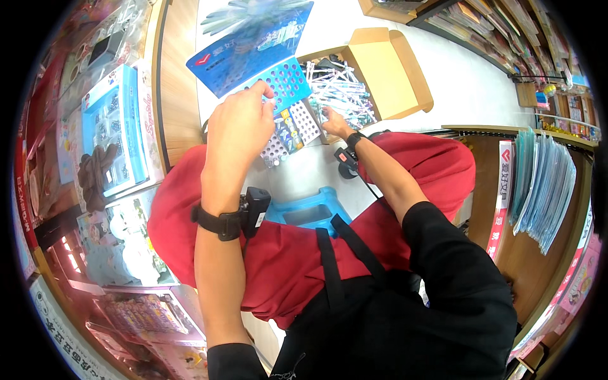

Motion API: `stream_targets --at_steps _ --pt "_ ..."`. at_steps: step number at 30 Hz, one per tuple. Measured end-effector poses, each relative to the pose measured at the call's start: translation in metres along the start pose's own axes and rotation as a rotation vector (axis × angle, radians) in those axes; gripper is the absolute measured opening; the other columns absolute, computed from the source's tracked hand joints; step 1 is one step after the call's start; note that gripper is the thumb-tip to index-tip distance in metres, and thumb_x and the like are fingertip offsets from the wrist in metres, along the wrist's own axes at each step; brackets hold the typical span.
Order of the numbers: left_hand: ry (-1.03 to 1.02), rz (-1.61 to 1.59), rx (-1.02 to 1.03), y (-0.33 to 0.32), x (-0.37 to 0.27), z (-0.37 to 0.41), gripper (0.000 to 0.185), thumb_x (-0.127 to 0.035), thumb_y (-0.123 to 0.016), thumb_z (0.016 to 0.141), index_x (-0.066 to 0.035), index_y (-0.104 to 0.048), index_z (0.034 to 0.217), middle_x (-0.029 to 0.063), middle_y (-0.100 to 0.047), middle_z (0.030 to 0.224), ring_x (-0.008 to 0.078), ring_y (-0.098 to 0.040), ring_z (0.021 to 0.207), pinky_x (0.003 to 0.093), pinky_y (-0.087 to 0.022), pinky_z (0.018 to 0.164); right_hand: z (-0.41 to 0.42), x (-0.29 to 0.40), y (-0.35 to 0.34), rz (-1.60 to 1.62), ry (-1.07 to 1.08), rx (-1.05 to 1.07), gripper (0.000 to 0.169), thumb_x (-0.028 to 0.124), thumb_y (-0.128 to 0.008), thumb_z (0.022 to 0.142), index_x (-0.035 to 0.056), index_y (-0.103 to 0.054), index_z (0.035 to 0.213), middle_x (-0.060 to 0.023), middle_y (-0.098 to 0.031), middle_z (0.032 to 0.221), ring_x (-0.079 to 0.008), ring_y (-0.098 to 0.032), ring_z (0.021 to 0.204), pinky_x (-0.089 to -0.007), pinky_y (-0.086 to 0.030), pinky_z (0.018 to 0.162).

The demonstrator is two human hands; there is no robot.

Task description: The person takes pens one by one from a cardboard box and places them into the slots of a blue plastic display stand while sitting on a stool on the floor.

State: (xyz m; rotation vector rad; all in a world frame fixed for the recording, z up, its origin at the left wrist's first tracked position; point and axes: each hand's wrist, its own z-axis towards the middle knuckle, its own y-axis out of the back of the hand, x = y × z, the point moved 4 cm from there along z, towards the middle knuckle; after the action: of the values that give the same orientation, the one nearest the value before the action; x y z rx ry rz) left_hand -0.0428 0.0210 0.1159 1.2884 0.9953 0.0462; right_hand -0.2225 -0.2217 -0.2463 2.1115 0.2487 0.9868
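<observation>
My left hand (245, 115) is over the near side of a blue pen display stand (289, 84). Its fingers are curled, and whether they pinch anything is hidden. Rows of round holes cover the stand's top, and a printed blue back panel (247, 54) rises behind it. White perforated trays (304, 121) with a printed middle strip are at its near side. My right hand (336, 124) reaches to the near edge of an open cardboard box (390, 76). Many slim pens (339, 90) in white, teal and purple lie in a heap there. Its fingertips are at the pens; a grip is not clear.
A blue plastic stool (308, 202) shows between my knees. To the left run shelves with a blue boxed set (114, 128) and other packaged goods. At right, a wooden shelf holds a stack of clear plastic folders (546, 185). More shelving (494, 33) stands at the far right.
</observation>
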Motion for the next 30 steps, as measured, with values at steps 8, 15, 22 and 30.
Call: stream_targets --at_steps 8,15,22,30 --pt "-0.031 0.010 0.015 -0.014 -0.004 0.003 0.015 -0.018 -0.058 0.091 -0.008 -0.064 0.101 0.0154 -0.069 0.083 0.0362 -0.066 0.082 0.0452 -0.050 0.072 0.020 -0.006 -0.027 -0.011 -0.092 -0.001 0.063 0.025 -0.078 0.075 0.0125 -0.049 0.129 -0.0257 -0.065 0.109 -0.0415 -0.061 0.107 -0.0460 -0.048 0.092" --pt "-0.023 0.026 0.072 -0.024 -0.008 -0.002 0.015 -0.018 -0.059 0.091 -0.007 -0.063 0.099 0.0163 -0.069 0.087 0.0361 -0.066 0.084 0.0465 -0.050 0.073 0.017 -0.007 -0.033 0.033 -0.087 0.006 0.042 0.032 -0.072 0.083 0.0076 -0.050 0.110 -0.0239 -0.068 0.084 -0.0417 -0.067 0.085 -0.0454 -0.052 0.078" --pt "0.000 0.046 0.167 -0.032 -0.010 -0.002 0.015 -0.019 -0.059 0.091 -0.008 -0.065 0.100 0.0176 -0.069 0.089 0.0371 -0.066 0.085 0.0475 -0.051 0.074 0.006 0.005 -0.019 -0.112 0.119 -0.057 0.040 0.030 -0.070 0.084 -0.0029 -0.060 0.104 -0.0279 -0.067 0.092 -0.0451 -0.064 0.091 -0.0479 -0.051 0.080" --pt "-0.071 -0.105 0.100 -0.043 -0.020 0.010 0.021 -0.017 -0.057 0.091 -0.005 -0.064 0.107 0.0159 -0.068 0.085 0.0359 -0.065 0.083 0.0444 -0.049 0.074 0.004 0.094 0.126 -0.007 0.213 0.191 0.028 0.027 -0.066 0.092 -0.0002 -0.063 0.097 -0.0112 -0.065 0.072 -0.0193 -0.063 0.060 -0.0336 -0.050 0.056"
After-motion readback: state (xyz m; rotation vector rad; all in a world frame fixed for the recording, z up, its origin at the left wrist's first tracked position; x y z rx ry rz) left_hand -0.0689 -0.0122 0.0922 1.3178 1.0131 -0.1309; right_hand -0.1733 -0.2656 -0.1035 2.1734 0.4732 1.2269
